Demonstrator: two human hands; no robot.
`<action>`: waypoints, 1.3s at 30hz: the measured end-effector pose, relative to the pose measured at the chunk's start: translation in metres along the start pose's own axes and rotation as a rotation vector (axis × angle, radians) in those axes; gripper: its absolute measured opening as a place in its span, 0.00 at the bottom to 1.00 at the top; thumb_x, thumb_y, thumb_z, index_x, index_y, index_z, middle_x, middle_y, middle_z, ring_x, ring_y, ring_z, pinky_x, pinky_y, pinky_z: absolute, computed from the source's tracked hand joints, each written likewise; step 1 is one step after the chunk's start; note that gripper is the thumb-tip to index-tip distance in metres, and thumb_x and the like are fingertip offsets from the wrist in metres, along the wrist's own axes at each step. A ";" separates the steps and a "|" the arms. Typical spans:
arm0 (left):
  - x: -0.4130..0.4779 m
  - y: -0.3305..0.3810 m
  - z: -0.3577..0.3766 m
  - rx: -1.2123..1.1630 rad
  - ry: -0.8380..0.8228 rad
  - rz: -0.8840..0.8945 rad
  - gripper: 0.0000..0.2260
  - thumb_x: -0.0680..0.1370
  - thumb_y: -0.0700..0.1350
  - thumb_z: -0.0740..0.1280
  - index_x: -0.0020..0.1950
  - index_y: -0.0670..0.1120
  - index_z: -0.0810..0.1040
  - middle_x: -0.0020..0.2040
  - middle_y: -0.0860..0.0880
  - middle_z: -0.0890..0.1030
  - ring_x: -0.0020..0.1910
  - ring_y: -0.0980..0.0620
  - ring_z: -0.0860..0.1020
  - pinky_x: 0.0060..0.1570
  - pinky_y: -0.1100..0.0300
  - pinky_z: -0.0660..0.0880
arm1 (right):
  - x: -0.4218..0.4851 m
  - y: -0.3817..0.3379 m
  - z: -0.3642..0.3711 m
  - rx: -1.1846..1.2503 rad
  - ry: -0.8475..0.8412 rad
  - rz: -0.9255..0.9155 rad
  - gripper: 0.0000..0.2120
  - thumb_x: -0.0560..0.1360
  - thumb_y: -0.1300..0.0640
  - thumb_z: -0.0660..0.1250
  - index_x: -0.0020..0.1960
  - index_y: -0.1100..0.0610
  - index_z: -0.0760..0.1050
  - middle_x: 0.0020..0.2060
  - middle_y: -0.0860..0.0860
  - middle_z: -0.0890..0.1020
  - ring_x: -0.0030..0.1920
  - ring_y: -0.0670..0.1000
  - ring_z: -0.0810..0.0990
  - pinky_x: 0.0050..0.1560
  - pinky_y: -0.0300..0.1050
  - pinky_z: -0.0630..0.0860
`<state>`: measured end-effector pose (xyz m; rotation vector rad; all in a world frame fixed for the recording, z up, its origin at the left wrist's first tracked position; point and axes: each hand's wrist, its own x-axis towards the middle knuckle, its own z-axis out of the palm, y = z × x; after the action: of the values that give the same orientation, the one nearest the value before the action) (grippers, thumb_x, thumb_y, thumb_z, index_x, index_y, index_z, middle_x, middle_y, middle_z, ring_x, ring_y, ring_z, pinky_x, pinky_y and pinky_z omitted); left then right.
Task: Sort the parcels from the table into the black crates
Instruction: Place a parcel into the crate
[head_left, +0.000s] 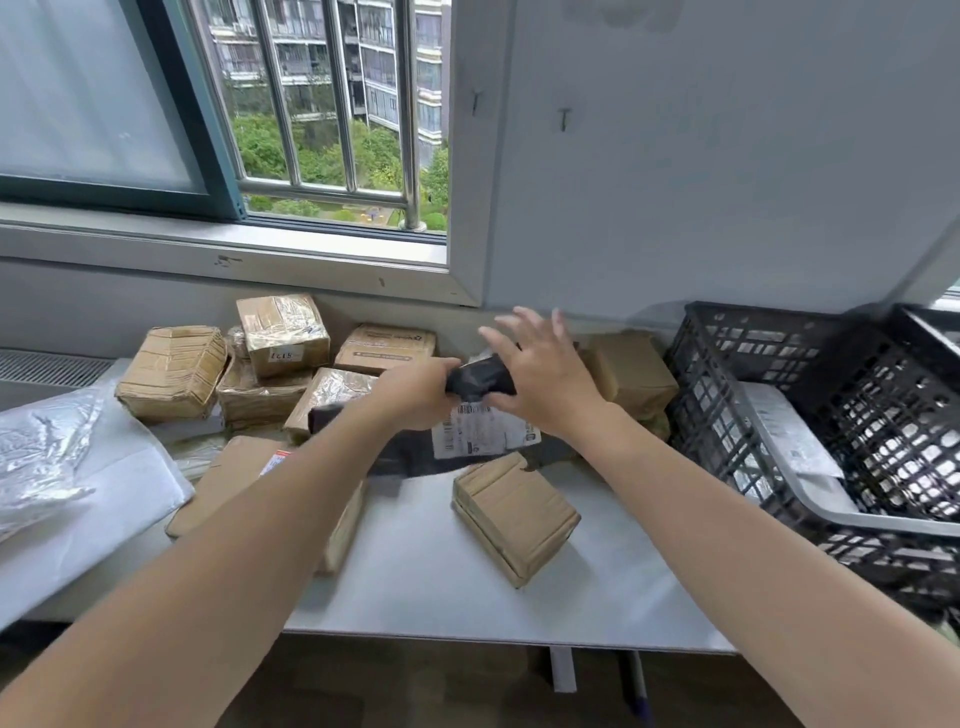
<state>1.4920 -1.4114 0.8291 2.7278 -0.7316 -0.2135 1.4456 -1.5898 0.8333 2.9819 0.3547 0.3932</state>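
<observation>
Several taped brown cardboard parcels lie on the white table (426, 582). A small black plastic-wrapped parcel (480, 382) is held up above a larger black bag parcel with a white label (483, 434). My left hand (415, 387) grips the small black parcel at its left end. My right hand (540, 374) is over its right end with fingers spread and straight, the thumb under it. A brown box (514, 514) lies alone near the table's middle. Black crates (727, 395) stand at the right; the near one holds white-wrapped parcels.
White and clear plastic mailer bags (62, 467) lie at the table's left end. A window with metal bars and a sill runs behind the parcels. A wall stands behind the crates. The table's front edge is near my elbows.
</observation>
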 end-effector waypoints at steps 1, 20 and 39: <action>0.003 0.005 -0.008 0.099 0.005 0.045 0.07 0.79 0.45 0.64 0.56 0.52 0.75 0.47 0.51 0.80 0.46 0.45 0.78 0.40 0.54 0.73 | 0.003 0.002 -0.002 -0.016 -0.056 -0.014 0.35 0.74 0.38 0.68 0.74 0.53 0.64 0.70 0.53 0.71 0.75 0.57 0.62 0.75 0.63 0.49; -0.003 0.021 -0.003 -1.276 0.438 -0.267 0.12 0.79 0.47 0.69 0.62 0.55 0.77 0.46 0.54 0.85 0.46 0.51 0.83 0.34 0.61 0.78 | -0.013 0.021 0.007 1.208 0.221 0.476 0.01 0.80 0.51 0.66 0.51 0.46 0.74 0.45 0.37 0.83 0.47 0.35 0.80 0.44 0.29 0.73; -0.060 0.060 -0.036 -1.453 0.547 0.082 0.17 0.79 0.40 0.68 0.67 0.51 0.77 0.51 0.50 0.86 0.51 0.49 0.84 0.44 0.57 0.82 | -0.020 0.007 -0.071 1.337 0.461 0.547 0.15 0.80 0.42 0.63 0.45 0.51 0.80 0.40 0.42 0.86 0.42 0.43 0.85 0.43 0.41 0.79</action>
<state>1.4207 -1.4211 0.8867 1.2575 -0.2799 0.0430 1.4088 -1.5958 0.8977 4.2248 -0.3868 1.3678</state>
